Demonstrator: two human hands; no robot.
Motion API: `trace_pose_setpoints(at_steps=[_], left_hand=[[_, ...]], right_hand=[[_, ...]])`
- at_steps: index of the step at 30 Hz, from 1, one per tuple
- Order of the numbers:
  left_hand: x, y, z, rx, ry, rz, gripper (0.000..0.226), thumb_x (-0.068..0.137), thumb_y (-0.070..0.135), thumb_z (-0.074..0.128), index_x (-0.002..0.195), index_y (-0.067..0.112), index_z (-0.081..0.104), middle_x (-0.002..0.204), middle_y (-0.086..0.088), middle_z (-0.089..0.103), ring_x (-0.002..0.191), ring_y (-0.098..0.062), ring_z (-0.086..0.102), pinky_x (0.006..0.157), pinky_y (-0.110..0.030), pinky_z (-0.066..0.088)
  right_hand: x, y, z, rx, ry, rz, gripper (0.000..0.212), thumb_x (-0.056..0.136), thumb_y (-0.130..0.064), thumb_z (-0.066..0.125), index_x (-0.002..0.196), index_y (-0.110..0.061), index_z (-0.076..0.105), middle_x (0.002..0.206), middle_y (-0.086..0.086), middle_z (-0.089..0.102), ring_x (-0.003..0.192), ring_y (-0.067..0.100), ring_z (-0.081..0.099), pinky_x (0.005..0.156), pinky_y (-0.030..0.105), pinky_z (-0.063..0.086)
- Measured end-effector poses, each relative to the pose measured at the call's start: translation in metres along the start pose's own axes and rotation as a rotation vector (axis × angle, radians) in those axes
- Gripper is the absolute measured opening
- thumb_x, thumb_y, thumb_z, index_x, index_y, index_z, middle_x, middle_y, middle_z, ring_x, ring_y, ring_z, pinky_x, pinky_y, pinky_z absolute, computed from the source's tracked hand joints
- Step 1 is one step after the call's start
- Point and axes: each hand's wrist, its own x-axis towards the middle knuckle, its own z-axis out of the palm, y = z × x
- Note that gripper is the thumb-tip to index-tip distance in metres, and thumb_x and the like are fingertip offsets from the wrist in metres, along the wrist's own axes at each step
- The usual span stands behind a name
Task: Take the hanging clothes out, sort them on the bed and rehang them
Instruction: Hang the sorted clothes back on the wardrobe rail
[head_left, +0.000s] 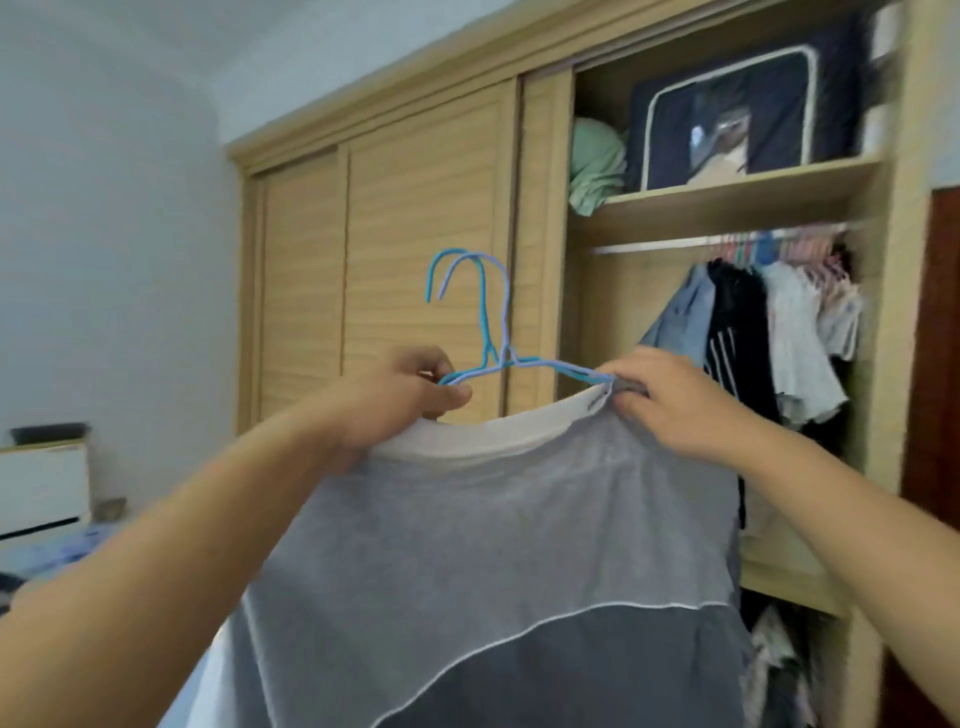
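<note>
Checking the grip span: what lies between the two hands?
In the head view, two hangers and the shirt's white collar span from the left hand to the right hand.

We hold a grey T-shirt (498, 545) with a white neckband up in front of the wardrobe (415, 208). Our left hand (400, 400) grips the left ends of two wire hangers, one blue (485, 332) and one lilac (505, 322), their hooks upright and side by side. Our right hand (675, 400) pinches the shirt's shoulder where the hangers' right ends enter the neck opening. Behind, the sliding door stands open; clothes (769, 332) hang from the rail (675, 244). On the shelf (727, 200) above sit a green bundle (595, 166) and a navy storage bag (737, 114).
</note>
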Motion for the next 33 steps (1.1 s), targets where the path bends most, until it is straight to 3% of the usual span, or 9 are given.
trace_pose_setpoints(at_steps=[3,6,9,14,20,25,27,30,33], left_hand=[[0.048,0.013,0.083,-0.012,0.001,0.044,0.022,0.091,0.017,0.072,0.075,0.015,0.057,0.059,0.004,0.053,0.050,-0.007,0.041,0.050,-0.023,0.030],[0.096,0.025,0.151,0.083,-0.016,0.072,0.022,0.089,0.025,0.074,0.076,0.013,0.061,0.067,0.000,0.057,0.061,-0.012,0.050,0.054,-0.026,0.034],[0.140,0.036,0.202,0.200,-0.052,0.068,0.024,0.090,0.032,0.072,0.083,0.012,0.064,0.072,0.000,0.058,0.067,-0.015,0.052,0.056,-0.027,0.035],[0.205,0.029,0.252,0.299,-0.096,0.040,0.028,0.092,0.036,0.071,0.090,0.008,0.065,0.073,0.000,0.058,0.068,-0.015,0.052,0.056,-0.027,0.035],[0.269,-0.031,0.265,0.218,-0.127,0.029,0.038,0.090,0.041,0.073,0.067,0.017,0.054,0.063,0.001,0.049,0.057,-0.013,0.041,0.056,-0.030,0.028],[0.323,-0.121,0.268,0.020,-0.302,-0.198,0.046,0.100,0.045,0.057,0.063,0.020,0.046,0.061,-0.001,0.040,0.057,-0.016,0.030,0.059,-0.030,0.026],[0.342,-0.160,0.268,0.173,-0.258,-0.341,0.040,0.102,0.041,0.054,0.072,0.016,0.056,0.063,-0.002,0.043,0.053,-0.018,0.032,0.053,-0.027,0.026],[0.357,-0.207,0.267,0.466,-0.128,-0.495,0.034,0.106,0.028,0.044,0.113,0.004,0.066,0.076,-0.008,0.052,0.060,-0.021,0.049,0.050,-0.027,0.036],[0.375,-0.231,0.278,0.373,-0.074,-0.555,0.032,0.108,0.019,0.039,0.119,-0.004,0.059,0.081,-0.011,0.051,0.069,-0.024,0.052,0.065,-0.031,0.041]], right_hand=[[-0.018,0.054,-0.007,0.001,-0.046,0.067,0.033,0.094,-0.019,0.061,0.126,-0.025,0.063,0.109,0.000,0.062,0.100,0.017,0.059,0.085,0.032,0.044],[-0.026,0.106,-0.012,0.005,-0.060,0.110,0.005,0.097,-0.031,0.060,0.097,-0.035,0.063,0.090,-0.010,0.062,0.084,0.006,0.058,0.077,0.033,0.046],[-0.018,0.162,-0.005,-0.148,-0.056,0.183,0.039,0.099,-0.030,0.056,0.065,-0.034,0.036,0.068,-0.009,0.043,0.069,0.013,0.046,0.066,0.038,0.038],[-0.011,0.244,0.030,-0.212,-0.021,0.252,0.031,0.102,-0.036,0.048,0.074,-0.031,0.036,0.081,-0.010,0.042,0.084,0.021,0.053,0.073,0.043,0.046],[0.003,0.311,0.076,-0.145,0.000,0.305,0.023,0.100,-0.037,0.052,0.085,-0.020,0.057,0.088,-0.005,0.053,0.085,0.021,0.055,0.077,0.045,0.048],[0.019,0.351,0.105,-0.257,-0.125,0.290,0.025,0.102,-0.039,0.046,0.082,-0.027,0.056,0.085,-0.008,0.056,0.085,0.018,0.057,0.075,0.043,0.049],[0.016,0.375,0.119,-0.298,-0.195,0.355,0.029,0.103,-0.039,0.045,0.074,-0.033,0.048,0.080,-0.007,0.057,0.080,0.017,0.058,0.072,0.045,0.049],[0.015,0.412,0.141,-0.332,-0.301,0.469,0.033,0.104,-0.038,0.045,0.071,-0.031,0.046,0.075,-0.006,0.056,0.076,0.017,0.055,0.068,0.042,0.048],[0.033,0.430,0.166,-0.394,-0.380,0.518,0.028,0.103,-0.035,0.045,0.076,-0.030,0.049,0.080,-0.006,0.056,0.081,0.020,0.055,0.071,0.040,0.048]])
